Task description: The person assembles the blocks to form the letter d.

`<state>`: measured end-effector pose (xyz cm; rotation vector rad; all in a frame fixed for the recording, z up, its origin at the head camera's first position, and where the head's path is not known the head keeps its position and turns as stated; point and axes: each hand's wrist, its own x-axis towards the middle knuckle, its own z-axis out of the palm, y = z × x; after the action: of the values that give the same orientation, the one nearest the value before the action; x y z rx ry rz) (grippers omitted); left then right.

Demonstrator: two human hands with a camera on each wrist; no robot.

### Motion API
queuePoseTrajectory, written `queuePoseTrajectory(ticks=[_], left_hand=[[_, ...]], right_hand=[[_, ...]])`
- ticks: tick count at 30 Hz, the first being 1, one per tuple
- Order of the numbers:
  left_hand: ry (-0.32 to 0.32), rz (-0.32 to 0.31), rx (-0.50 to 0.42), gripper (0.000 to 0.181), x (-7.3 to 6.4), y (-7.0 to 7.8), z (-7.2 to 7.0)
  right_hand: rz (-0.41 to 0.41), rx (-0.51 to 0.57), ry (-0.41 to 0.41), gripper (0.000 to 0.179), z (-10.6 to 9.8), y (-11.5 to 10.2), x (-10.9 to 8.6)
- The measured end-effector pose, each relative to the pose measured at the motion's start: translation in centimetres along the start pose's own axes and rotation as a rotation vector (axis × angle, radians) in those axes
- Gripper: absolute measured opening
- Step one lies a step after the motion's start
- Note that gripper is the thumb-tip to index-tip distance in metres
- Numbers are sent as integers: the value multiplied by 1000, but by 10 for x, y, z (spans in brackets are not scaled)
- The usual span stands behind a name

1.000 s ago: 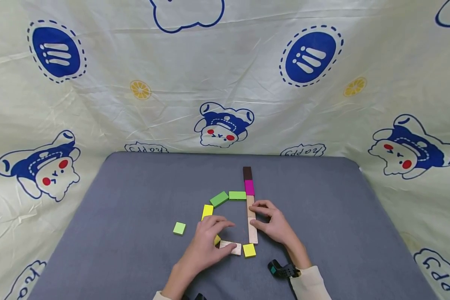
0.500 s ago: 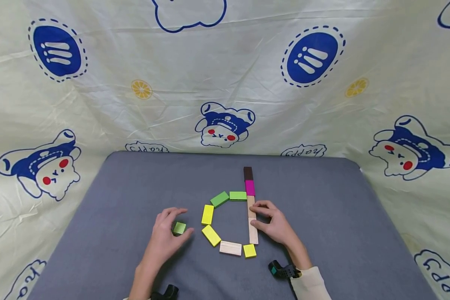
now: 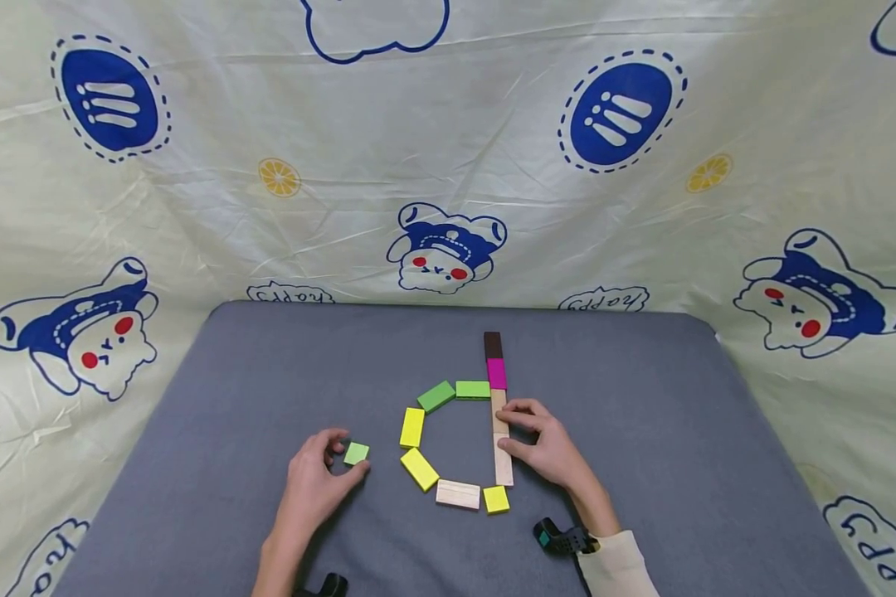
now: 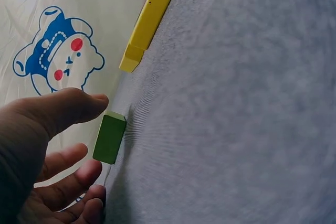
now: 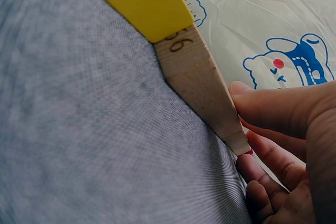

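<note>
A small light-green block lies at the left of the table, between the thumb and curved fingers of my left hand. In the left wrist view my thumb tip is right at one end of this green block; the index fingertip stands a little apart from it. My right hand is at the right side of a straight column, its thumb and index fingertips at two plain wooden blocks. Beyond them, the column has a magenta block and a dark brown block.
Two green blocks, two yellow blocks and a pale wooden block curve left of the column. A yellow square block sits at its near end. A patterned sheet hangs behind the grey table.
My left hand has left the pale wooden block at the curve's near side and moved left to the light-green block, its fingers drawing closer round it. My right hand has stayed at the column.
</note>
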<state>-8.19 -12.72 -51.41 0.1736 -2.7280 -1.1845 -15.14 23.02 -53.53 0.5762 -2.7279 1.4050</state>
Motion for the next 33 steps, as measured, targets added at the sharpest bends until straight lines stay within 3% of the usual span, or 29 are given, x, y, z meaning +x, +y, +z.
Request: queuePoseTrajectory(ticks=[8, 19, 25, 33], left_hand=[[-28, -31, 8, 44, -2, -2, 2], [-11, -40, 41, 33, 0, 1, 4], [-19, -5, 31, 30, 0, -1, 2], [15, 36, 32, 29, -1, -1, 1]], right_hand=[[5, -2, 1, 41, 1, 2, 0], [1, -11, 2, 41, 2, 2, 0], [14, 11, -4, 42, 0, 2, 0], [18, 9, -5, 42, 1, 1, 0]])
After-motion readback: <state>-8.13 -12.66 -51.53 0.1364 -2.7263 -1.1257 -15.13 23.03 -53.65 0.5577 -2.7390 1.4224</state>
